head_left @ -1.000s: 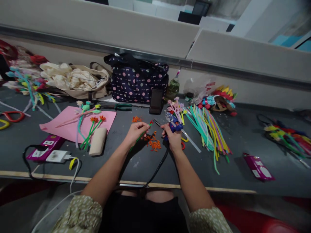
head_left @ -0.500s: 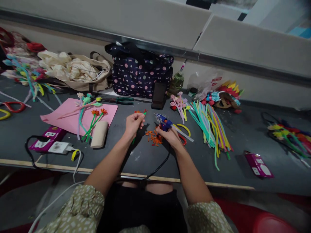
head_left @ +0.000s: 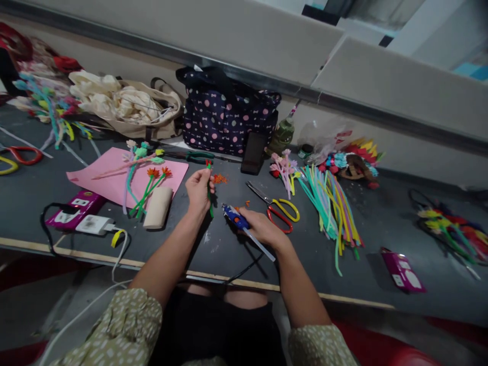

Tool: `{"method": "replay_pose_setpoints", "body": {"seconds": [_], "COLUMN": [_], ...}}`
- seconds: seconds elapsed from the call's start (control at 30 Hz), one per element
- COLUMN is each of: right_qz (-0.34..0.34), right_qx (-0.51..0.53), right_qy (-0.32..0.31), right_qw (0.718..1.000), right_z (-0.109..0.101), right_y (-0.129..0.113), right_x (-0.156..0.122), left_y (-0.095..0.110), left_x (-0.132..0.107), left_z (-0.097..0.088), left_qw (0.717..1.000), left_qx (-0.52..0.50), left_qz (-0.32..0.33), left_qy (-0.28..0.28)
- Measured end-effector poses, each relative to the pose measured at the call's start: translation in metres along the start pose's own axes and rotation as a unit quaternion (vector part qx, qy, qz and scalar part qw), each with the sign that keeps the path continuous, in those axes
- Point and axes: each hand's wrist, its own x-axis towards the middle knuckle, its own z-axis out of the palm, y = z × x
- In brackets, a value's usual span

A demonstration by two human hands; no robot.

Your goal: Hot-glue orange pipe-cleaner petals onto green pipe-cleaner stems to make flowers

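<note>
My left hand (head_left: 198,190) grips a green pipe-cleaner stem (head_left: 209,189) with a small red tip, held upright above the dark table (head_left: 236,254). My right hand (head_left: 261,227) holds a blue glue gun (head_left: 237,219), its nozzle pointing left toward the stem and a clear glue stick jutting out behind. The gun's black cord runs off the table's front edge. Orange bits (head_left: 219,179) lie beyond the stem, and a few more by the gun.
Scissors with yellow and red handles (head_left: 280,209) lie right of the gun. A pink sheet (head_left: 110,178) with finished flowers, a cardboard roll (head_left: 157,207), a power strip (head_left: 75,209), a phone (head_left: 253,153), a dotted bag (head_left: 229,119) and a bundle of pipe cleaners (head_left: 331,203) surround the hands.
My left hand has moved left and tipped the stem upright. My right hand has drawn the glue gun nearer the front edge, uncovering the scissors. The camera shifted slightly.
</note>
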Motion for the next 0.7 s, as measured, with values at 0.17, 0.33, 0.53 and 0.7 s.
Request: {"method": "replay_pose_setpoints", "body": {"seconds": [0.17,0.33,0.53,0.7], "right_qz": [0.004,0.057,0.171,0.066], "right_qx": [0.031,0.133,0.228,0.159], "right_qy": [0.006,0.132,0.253,0.096], "right_qw": [0.999,0.981,0.924,0.98], "right_z": [0.0,-0.002,-0.002,-0.009], "right_y": [0.002,0.015,0.031,0.017], "right_x": [-0.001,0.003,0.009,0.001], "left_y": [-0.001,-0.002,-0.001,0.001], "left_x": [-0.001,-0.001,-0.005,-0.004], "left_z": [0.001,0.0,0.003,0.003], "left_qw": [1.0,1.0,0.999,1.0], "left_qx": [0.001,0.0,0.011,0.011], "left_qz": [-0.002,-0.006,-0.027,-0.019], "left_qy": [-0.003,-0.015,-0.032,-0.005]}}
